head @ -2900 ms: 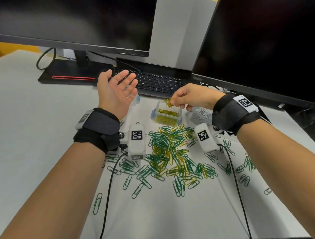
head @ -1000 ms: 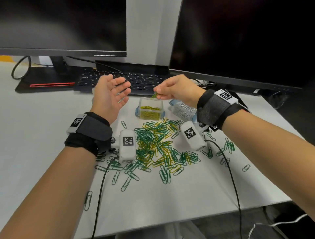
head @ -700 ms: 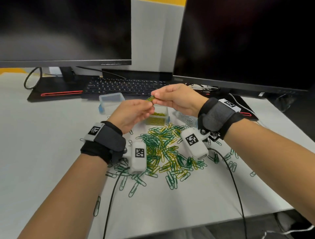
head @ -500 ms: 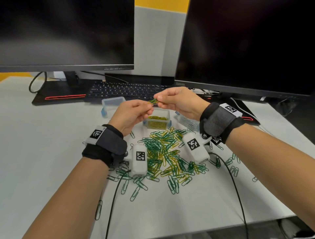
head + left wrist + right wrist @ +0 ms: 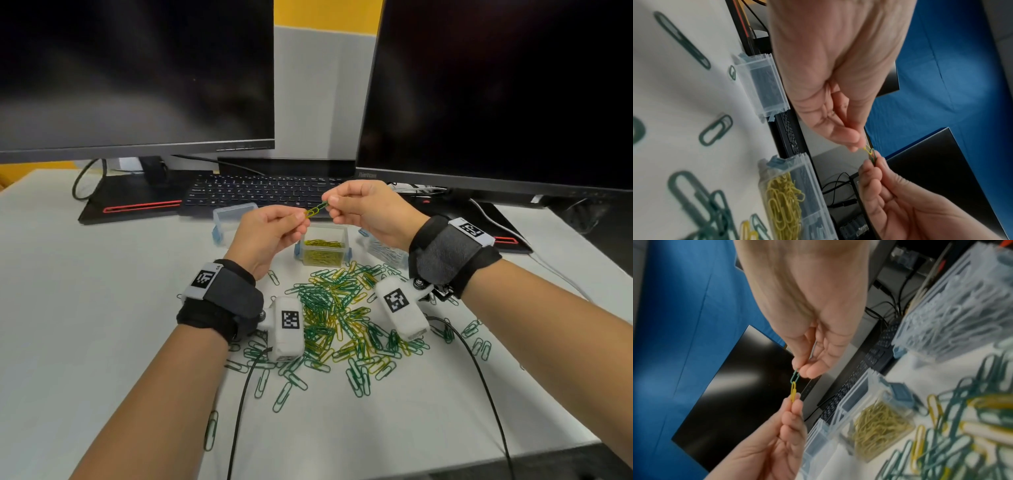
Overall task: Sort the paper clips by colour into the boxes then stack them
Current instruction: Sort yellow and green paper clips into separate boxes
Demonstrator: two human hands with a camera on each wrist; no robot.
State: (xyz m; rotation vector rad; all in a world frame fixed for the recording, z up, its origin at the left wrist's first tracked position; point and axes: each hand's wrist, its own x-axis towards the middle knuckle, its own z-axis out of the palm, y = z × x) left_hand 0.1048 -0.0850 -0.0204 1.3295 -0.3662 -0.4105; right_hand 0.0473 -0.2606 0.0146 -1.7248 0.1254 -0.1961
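Observation:
My left hand pinches a yellow paper clip, and my right hand pinches a green paper clip hooked into it. The linked pair hangs in the air above the clear box of yellow clips. The right wrist view shows the green clip above the yellow clip. An empty clear box stands to the left, and a box of pale clips stands to the right, partly behind my right wrist. A mixed pile of green and yellow clips lies below my wrists.
A black keyboard lies just behind the boxes, under two dark monitors. Loose green clips are scattered right of the pile and towards the table's front edge. Black wrist-camera cables trail across the table.
My left hand, earlier held up open, has come across and taken hold of the yellow end. Both hands have lifted the linked clips above the yellow box.

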